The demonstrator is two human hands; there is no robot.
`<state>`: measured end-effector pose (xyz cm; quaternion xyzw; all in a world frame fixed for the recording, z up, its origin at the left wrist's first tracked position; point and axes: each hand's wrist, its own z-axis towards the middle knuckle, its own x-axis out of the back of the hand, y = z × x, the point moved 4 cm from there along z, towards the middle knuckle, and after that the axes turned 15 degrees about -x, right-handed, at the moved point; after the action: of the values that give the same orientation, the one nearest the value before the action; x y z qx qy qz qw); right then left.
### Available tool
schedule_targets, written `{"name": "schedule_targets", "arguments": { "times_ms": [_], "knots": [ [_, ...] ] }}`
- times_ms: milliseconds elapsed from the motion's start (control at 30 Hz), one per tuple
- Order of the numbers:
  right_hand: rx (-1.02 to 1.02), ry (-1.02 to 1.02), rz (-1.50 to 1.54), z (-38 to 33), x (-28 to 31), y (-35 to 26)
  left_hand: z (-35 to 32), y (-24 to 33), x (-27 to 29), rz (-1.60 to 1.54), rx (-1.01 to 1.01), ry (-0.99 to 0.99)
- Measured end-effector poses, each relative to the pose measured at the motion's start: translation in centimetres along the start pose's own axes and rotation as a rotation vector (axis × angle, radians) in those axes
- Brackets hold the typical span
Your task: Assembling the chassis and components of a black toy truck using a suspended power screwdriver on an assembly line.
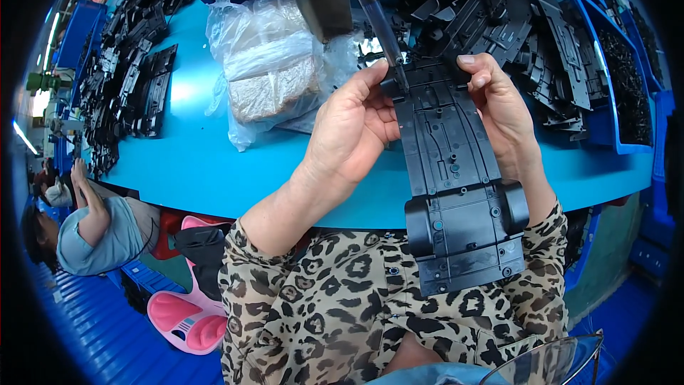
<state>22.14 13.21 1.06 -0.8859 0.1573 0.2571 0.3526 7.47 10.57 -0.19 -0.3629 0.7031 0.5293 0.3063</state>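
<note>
A long black plastic chassis plate (456, 164), with wheel-arch shapes at its near end, stretches from the middle of the table over my lap. My left hand (349, 121) grips its far left corner, thumb on top and fingers curled beneath. On the far right edge, my right hand (502, 110) holds it with thumb and bent fingers. A screwdriver-like metal shaft (374, 14) slants down from above, its lower end at the chassis's far left part, beside my left thumb. Whether its tip touches the plastic, I cannot tell.
A clear plastic bag with a pale block-shaped bundle (274, 89) lies left on the blue table (192, 171). Stacked black parts (135, 85) line the far left; more black parts (527, 36) pile up right. A blue bin (623, 78) stands right. A person (107, 228) sits left, near a pink chair (189, 314).
</note>
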Motion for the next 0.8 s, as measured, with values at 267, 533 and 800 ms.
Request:
{"name": "schedule_targets", "arguments": {
  "times_ms": [267, 533, 800],
  "knots": [
    [0.014, 0.001, -0.008, -0.04, 0.02, 0.04, -0.05, 0.15, -0.12, -0.015, -0.006, -0.013],
    [-0.022, 0.029, 0.057, -0.19, -0.11, 0.17, -0.39, 0.28, -0.38, -0.001, -0.013, 0.001],
    [0.000, 0.015, 0.058, -0.22, -0.20, 0.07, -0.28, 0.28, -0.22, -0.017, -0.012, -0.012]
  ]
}}
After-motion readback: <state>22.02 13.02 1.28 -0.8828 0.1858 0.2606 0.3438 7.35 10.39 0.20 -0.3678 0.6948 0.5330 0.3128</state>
